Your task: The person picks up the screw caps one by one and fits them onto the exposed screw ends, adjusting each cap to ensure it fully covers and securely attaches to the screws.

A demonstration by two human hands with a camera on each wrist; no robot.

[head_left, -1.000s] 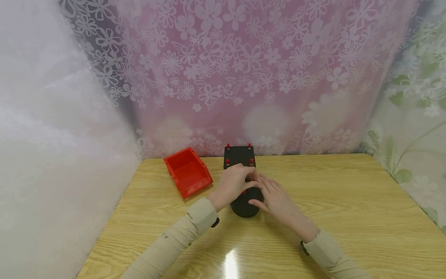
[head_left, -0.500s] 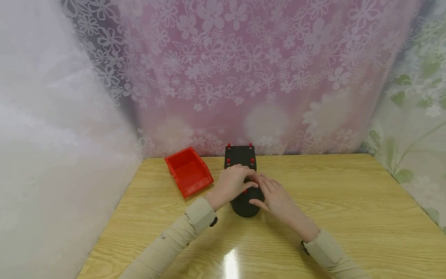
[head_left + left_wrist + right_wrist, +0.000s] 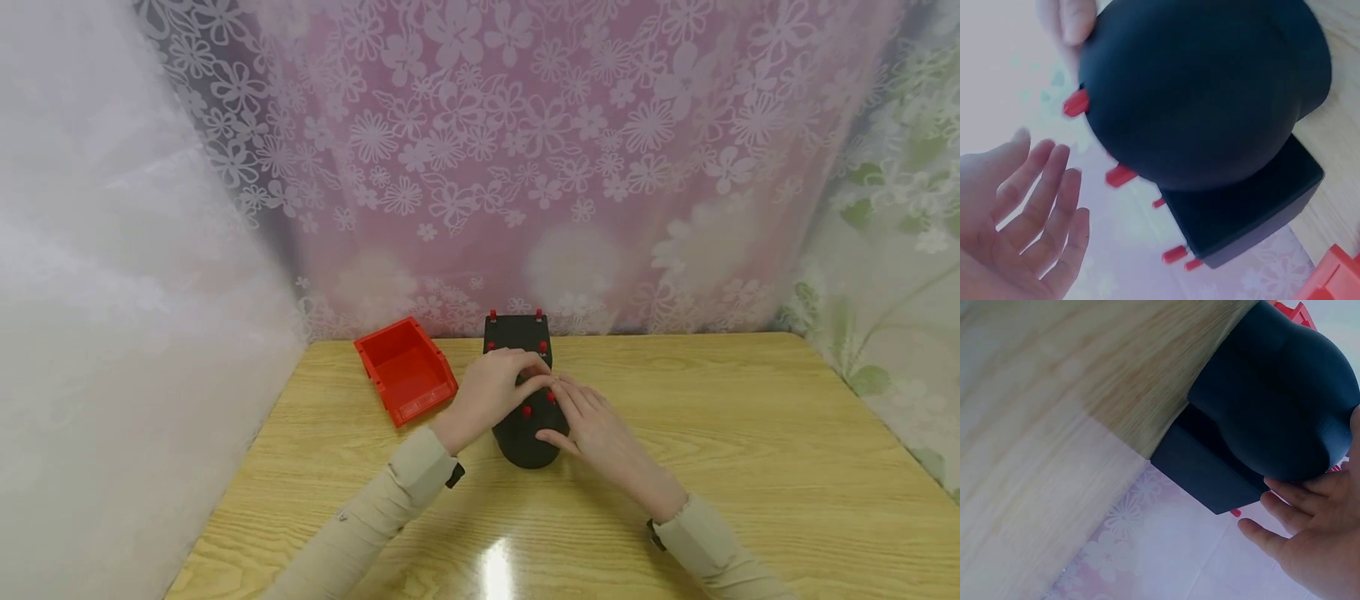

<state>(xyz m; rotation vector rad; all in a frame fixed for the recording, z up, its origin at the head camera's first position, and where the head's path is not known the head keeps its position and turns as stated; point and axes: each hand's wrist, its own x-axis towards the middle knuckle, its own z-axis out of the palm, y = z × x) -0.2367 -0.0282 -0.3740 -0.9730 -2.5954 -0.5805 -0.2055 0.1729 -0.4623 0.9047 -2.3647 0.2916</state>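
A black stand-like object point(image 3: 528, 446) has a rounded front part and a box-shaped part point(image 3: 1254, 206) behind it. Red pegs point(image 3: 527, 412) stick up from its top, with several more at the far end. My left hand point(image 3: 491, 393) hovers over the middle of the object, fingers loosely bent. In the left wrist view that hand point(image 3: 1029, 219) is apart from the red pegs point(image 3: 1121, 175), with nothing in its grasp. My right hand point(image 3: 603, 437) lies along the object's right side. Its fingertips point(image 3: 1279, 487) rest at the rounded body, and its thumb reaches over the front.
A red plastic bin point(image 3: 408, 379) stands left of the black object, its low lip toward me. Both sit on a wood-grain table point(image 3: 712, 433). A pink floral curtain point(image 3: 465, 167) hangs behind the table's back edge, and pale sheets cover both sides.
My left hand has drawn slightly left and its fingers have lifted from the pegs. Another red peg now shows near the right fingertips. The right hand has stayed in place.
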